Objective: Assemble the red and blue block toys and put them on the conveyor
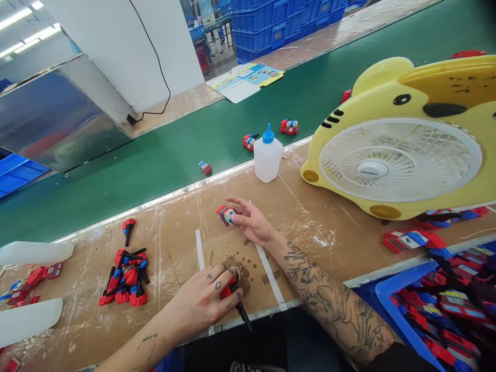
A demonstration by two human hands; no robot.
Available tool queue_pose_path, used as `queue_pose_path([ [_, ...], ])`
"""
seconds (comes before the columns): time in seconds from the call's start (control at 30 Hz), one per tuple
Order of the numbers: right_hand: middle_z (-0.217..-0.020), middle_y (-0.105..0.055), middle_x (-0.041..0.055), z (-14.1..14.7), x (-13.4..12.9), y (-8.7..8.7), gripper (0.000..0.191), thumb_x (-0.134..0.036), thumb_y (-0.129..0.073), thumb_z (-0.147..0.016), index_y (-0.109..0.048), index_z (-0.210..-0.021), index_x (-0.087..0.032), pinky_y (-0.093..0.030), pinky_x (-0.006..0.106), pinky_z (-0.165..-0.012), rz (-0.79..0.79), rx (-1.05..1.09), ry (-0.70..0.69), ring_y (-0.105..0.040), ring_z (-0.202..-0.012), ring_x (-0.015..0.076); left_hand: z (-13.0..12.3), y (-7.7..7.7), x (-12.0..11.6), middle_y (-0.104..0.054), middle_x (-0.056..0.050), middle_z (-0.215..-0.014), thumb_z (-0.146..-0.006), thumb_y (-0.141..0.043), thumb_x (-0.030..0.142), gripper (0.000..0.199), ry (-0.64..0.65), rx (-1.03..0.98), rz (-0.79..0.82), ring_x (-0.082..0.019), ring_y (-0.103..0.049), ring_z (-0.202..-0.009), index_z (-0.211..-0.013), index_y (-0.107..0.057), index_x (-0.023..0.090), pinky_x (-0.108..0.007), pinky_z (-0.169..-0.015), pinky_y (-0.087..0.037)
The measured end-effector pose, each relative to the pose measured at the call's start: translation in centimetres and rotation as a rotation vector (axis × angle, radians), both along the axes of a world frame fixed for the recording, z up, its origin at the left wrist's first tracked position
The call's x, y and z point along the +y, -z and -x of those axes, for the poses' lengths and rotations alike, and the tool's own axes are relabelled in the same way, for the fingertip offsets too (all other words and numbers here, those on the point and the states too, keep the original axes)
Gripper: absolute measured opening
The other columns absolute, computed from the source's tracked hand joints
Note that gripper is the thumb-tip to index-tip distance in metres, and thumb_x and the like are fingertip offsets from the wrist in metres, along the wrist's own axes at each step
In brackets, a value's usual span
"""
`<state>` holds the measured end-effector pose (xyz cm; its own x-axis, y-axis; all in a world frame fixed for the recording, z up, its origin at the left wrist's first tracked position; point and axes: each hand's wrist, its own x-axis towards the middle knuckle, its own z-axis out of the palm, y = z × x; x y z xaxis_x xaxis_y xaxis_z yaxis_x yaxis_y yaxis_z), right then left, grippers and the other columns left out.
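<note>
My left hand (199, 299) is closed around a red toy part with a black rod (243, 314), low over the bench's front edge. The rod sticks out below my fingers, and much of the red part is hidden by them. Farther forward, my right hand (251, 222) pinches a small red, blue and white toy block (223, 216) between thumb and fingers, with one finger stretched out. Under the hands, wet spots (244, 274) mark the brown bench between two white tape strips. A heap of red, blue and black toy parts (127, 276) lies left of my left hand.
Behind the hands stands a white squeeze bottle (268, 160) with a blue cap. A yellow fan (349, 199) takes up the right side. Several toy pieces lie on the green conveyor belt (163, 165). A blue bin (391, 305) of toy parts sits at lower right.
</note>
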<state>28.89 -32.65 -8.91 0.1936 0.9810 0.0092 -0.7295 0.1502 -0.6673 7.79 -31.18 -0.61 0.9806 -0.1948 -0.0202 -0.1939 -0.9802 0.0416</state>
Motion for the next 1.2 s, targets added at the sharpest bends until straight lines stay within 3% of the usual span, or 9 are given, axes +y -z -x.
queue_pose_path([
  [0.2,-0.1,-0.071,0.0019,0.3,-0.2,-0.1,0.053,-0.018,-0.089,-0.062,-0.068,-0.11,-0.022,-0.055,0.034,-0.089,0.021,0.074,-0.036,-0.066,-0.091,0.0173,0.2,-0.5,0.3,-0.064,-0.015,-0.117,-0.095,-0.047,0.013,0.031,-0.021,0.011,0.05,-0.024,-0.061,-0.098,-0.121,-0.063,0.021,-0.037,-0.082,-0.057],
  [0.3,-0.093,-0.07,0.001,0.4,-0.3,0.0,0.048,-0.017,-0.089,-0.062,-0.068,-0.105,-0.02,-0.053,0.041,-0.096,0.009,0.114,-0.069,-0.066,-0.088,0.0176,1.1,-0.2,1.3,-0.062,-0.013,-0.125,-0.093,-0.048,0.01,0.038,-0.144,-0.023,0.162,-0.023,-0.06,-0.102,-0.124,-0.062,0.027,-0.037,-0.083,-0.056],
  [0.4,-0.097,-0.071,0.0021,0.6,-0.4,-0.1,0.05,-0.019,-0.09,-0.062,-0.069,-0.107,-0.02,-0.051,0.042,-0.098,-0.024,0.155,-0.112,-0.066,-0.09,0.018,1.9,0.6,2.5,-0.067,-0.01,-0.118,-0.09,-0.06,0.016,0.038,-0.347,-0.165,0.454,-0.021,-0.063,-0.1,-0.126,-0.062,0.029,-0.034,-0.086,-0.054],
  [0.57,-0.104,-0.072,0.0038,0.8,-0.4,-0.1,0.057,-0.023,-0.092,-0.061,-0.07,-0.114,-0.02,-0.05,0.029,-0.092,0.003,0.126,-0.097,-0.067,-0.092,0.0164,1.1,2.0,3.7,-0.074,-0.009,-0.103,-0.078,-0.078,0.033,0.043,-0.949,-0.518,1.076,-0.024,-0.07,-0.096,-0.117,-0.068,0.017,-0.036,-0.089,-0.055],
  [0.63,-0.105,-0.073,0.0047,1.0,-0.4,-0.1,0.058,-0.025,-0.093,-0.061,-0.07,-0.114,-0.022,-0.051,0.03,-0.09,0.018,0.116,-0.107,-0.068,-0.095,0.0186,0.1,2.3,3.9,-0.074,-0.009,-0.101,-0.073,-0.082,0.035,0.049,-1.076,-0.62,1.231,-0.024,-0.07,-0.094,-0.116,-0.069,0.015,-0.035,-0.088,-0.055],
  [0.8,-0.109,-0.073,0.0054,1.5,-0.4,0.1,0.061,-0.025,-0.092,-0.061,-0.068,-0.117,-0.023,-0.052,0.03,-0.088,0.011,-0.035,-0.061,-0.067,-0.1,0.0211,-1.8,3.6,4.6,-0.075,-0.01,-0.105,-0.068,-0.085,0.033,0.055,-1.086,-0.634,1.413,-0.023,-0.07,-0.095,-0.118,-0.07,0.015,-0.033,-0.09,-0.054],
  [0.93,-0.117,-0.07,0.0062,1.7,-0.7,0.6,0.065,-0.023,-0.089,-0.065,-0.062,-0.123,-0.026,-0.052,0.037,-0.094,0.003,-0.37,0.072,-0.065,-0.109,0.0253,-2.7,4.4,4.9,-0.075,-0.011,-0.106,-0.073,-0.082,0.034,0.041,-1.094,-0.643,1.456,-0.024,-0.07,-0.097,-0.108,-0.073,0.015,-0.034,-0.09,-0.054],
  [1.07,-0.123,-0.067,0.0083,2.4,-0.7,-0.2,0.056,-0.024,-0.079,-0.079,-0.057,-0.131,-0.027,-0.051,0.045,-0.099,-0.036,-0.962,0.31,-0.064,-0.111,0.028,-4.4,4.4,4.3,-0.074,-0.011,-0.109,-0.076,-0.079,0.034,0.037,-1.059,-0.745,1.544,-0.025,-0.069,-0.102,-0.106,-0.07,0.015,-0.033,-0.091,-0.054],
  [1.2,-0.127,-0.063,0.0107,4.0,1.1,-1.9,0.056,-0.012,-0.061,-0.091,-0.046,-0.142,-0.028,-0.05,0.044,-0.1,-0.297,-1.339,0.625,-0.059,-0.118,0.0272,-6.9,4.2,5.1,-0.071,-0.007,-0.105,-0.066,-0.085,0.027,0.046,-0.99,-0.996,1.527,-0.02,-0.068,-0.099,-0.105,-0.063,0.018,-0.027,-0.088,-0.053],
])
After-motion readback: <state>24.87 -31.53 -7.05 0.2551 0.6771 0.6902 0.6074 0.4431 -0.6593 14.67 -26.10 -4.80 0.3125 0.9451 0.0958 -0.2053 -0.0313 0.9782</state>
